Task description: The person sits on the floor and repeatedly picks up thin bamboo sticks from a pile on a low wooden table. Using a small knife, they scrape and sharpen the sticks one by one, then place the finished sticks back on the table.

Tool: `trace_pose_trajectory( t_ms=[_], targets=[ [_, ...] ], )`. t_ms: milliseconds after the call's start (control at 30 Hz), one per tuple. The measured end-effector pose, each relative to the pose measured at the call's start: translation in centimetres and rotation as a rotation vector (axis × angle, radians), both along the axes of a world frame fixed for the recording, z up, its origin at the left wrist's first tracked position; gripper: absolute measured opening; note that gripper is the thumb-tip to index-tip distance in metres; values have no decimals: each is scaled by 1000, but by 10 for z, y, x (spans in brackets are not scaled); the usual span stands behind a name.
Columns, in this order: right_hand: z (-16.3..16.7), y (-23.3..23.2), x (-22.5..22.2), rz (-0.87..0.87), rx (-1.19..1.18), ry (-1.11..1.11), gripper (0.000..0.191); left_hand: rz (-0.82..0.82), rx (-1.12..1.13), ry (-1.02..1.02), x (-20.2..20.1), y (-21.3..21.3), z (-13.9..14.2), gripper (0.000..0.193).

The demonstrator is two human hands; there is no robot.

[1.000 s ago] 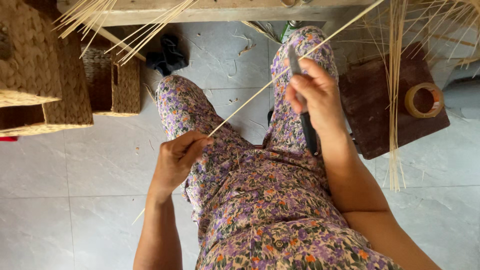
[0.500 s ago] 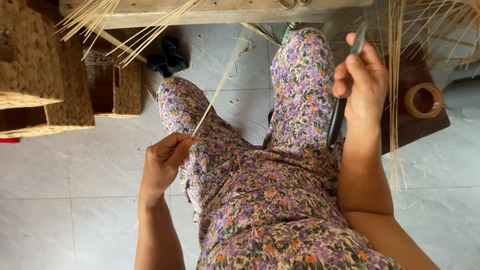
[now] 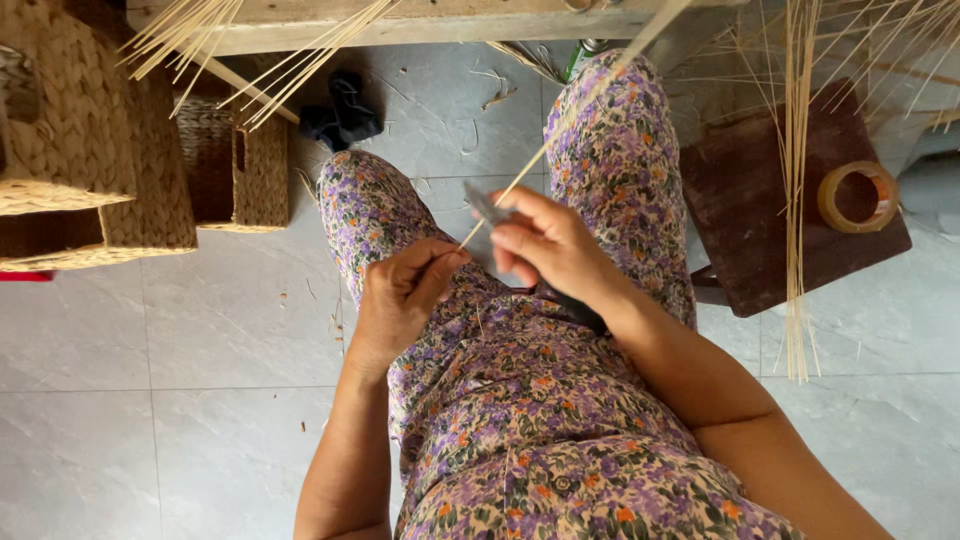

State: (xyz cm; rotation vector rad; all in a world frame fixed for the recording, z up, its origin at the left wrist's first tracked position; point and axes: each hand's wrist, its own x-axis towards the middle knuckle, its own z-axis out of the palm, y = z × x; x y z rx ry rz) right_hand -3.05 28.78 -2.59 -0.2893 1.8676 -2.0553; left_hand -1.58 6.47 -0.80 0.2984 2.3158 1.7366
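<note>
Left hand [image 3: 400,300] pinches strip [image 3: 560,135] end; right hand [image 3: 550,250] grips knife [image 3: 487,205], blade on strip just beside left fingers.

Pale grey tiled floor [image 3: 180,330]; woven straw baskets [image 3: 90,150] stood at ten o'clock, dark brown wooden stool [image 3: 760,210] at two o'clock.

Matt woven-straw baskets [image 3: 95,160] on glossy tiled floor [image 3: 200,330].
</note>
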Motion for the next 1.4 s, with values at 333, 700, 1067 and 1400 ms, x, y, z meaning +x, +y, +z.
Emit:
trace_pose_trajectory(
  t_ms=[333,700,1067,1400],
  targets=[
    [-7,87,-13,-473,-25,2,22,-10,-173,47,13,-38,0,10],
    [-7,126,-15,-722,-242,58,30,101,-159,147,10,-54,-13,13],
    [-3,4,5,99,79,-38,45,-98,55,-107,0,-6,-6,22],
    [-3,44,-11,-218,-40,-13,26,-230,16,-248,5,-48,-15,22]
  ],
)
